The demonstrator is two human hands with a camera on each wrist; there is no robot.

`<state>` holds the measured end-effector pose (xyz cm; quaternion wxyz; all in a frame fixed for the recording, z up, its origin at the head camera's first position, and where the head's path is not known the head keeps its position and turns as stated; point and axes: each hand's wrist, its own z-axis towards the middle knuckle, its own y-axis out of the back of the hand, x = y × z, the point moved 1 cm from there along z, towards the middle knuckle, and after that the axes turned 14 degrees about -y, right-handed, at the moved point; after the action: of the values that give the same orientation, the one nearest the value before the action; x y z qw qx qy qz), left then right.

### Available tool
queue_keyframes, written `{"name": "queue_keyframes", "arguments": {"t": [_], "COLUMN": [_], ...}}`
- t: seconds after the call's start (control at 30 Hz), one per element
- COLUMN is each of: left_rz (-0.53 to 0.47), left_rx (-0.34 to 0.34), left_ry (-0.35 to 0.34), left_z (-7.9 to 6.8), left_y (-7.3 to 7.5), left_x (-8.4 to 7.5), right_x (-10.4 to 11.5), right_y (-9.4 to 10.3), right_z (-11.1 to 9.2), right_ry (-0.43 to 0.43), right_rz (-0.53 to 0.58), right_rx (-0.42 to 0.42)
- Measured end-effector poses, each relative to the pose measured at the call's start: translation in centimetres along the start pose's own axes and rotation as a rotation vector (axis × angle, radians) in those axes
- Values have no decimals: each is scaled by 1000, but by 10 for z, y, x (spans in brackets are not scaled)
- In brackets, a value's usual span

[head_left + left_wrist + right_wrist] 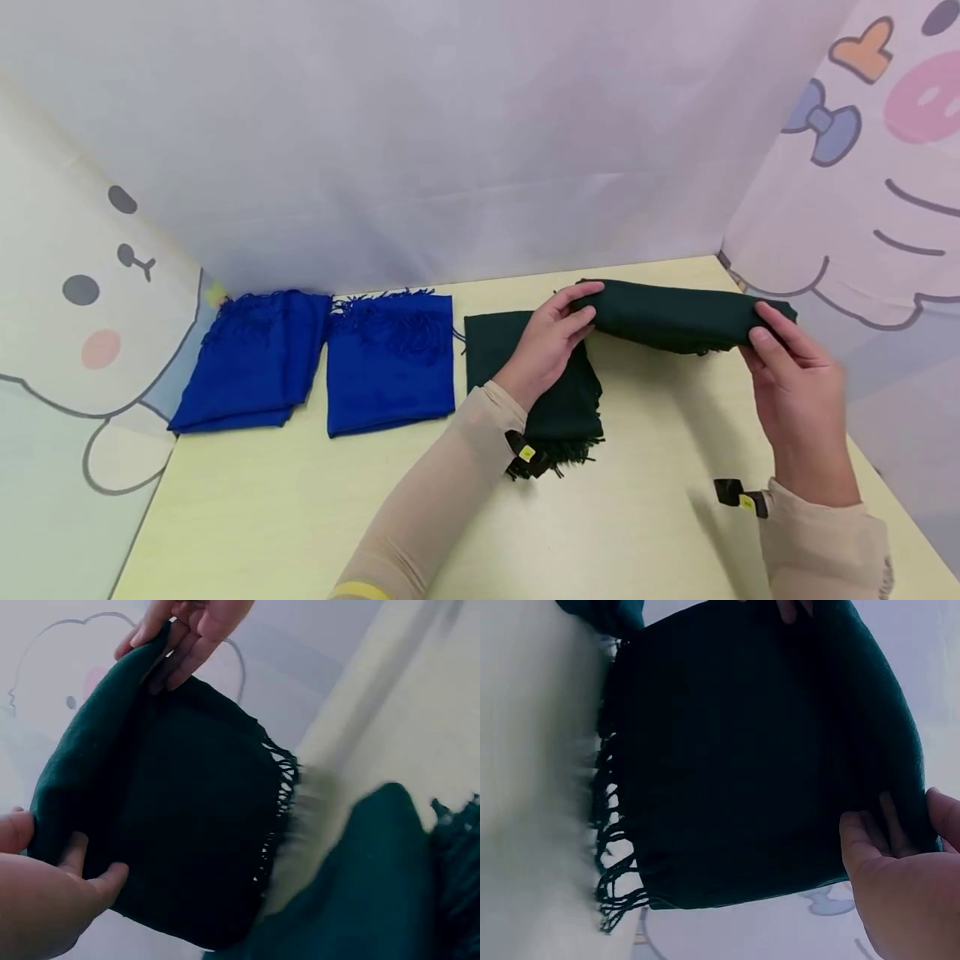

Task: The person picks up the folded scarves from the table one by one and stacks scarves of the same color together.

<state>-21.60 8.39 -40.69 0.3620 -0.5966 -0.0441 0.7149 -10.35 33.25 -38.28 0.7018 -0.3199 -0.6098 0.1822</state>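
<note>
The left grip [546,343] pinches the upper edge of the held dark green cloth [667,317] at its nine o'clock end, thumb against fingers; the right grip [804,396] pinches the three o'clock end. The held cloth hangs folded between them, raised above the worktop [262,517], with its fringe visible in both wrist views. Between eight and nine o'clock from it lies a second dark green cloth [564,407], partly behind the left forearm, fringed at six o'clock. Farther toward nine o'clock lie the nearer blue cloth [390,375] and the farther blue cloth [243,362], both folded, fringes toward twelve.
</note>
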Motion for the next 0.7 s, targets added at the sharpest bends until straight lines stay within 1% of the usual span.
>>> {"name": "queue_keyframes", "arguments": {"t": [0.1,0.2,0.37,0.47,0.7], "left_rz": [5,-19,-15,-20,-4], "left_rx": [6,13,32,24,-16], "left_ry": [-29,-48,-91,-124,-207], "left_z": [0,-1,-5,-8,-10], "left_y": [-1,-1,0,3,15], "left_x": [-10,-20,-36,-44,-64], "right_x": [2,4,3,0,-13], "right_y": [-10,-18,-31,-39,-53], "right_z": [-3,-4,0,4,12], "right_ry": [38,56,86,87,54], "right_rz": [-7,-18,-30,-36,-95], "right_rx": [12,12,11,29,96]}}
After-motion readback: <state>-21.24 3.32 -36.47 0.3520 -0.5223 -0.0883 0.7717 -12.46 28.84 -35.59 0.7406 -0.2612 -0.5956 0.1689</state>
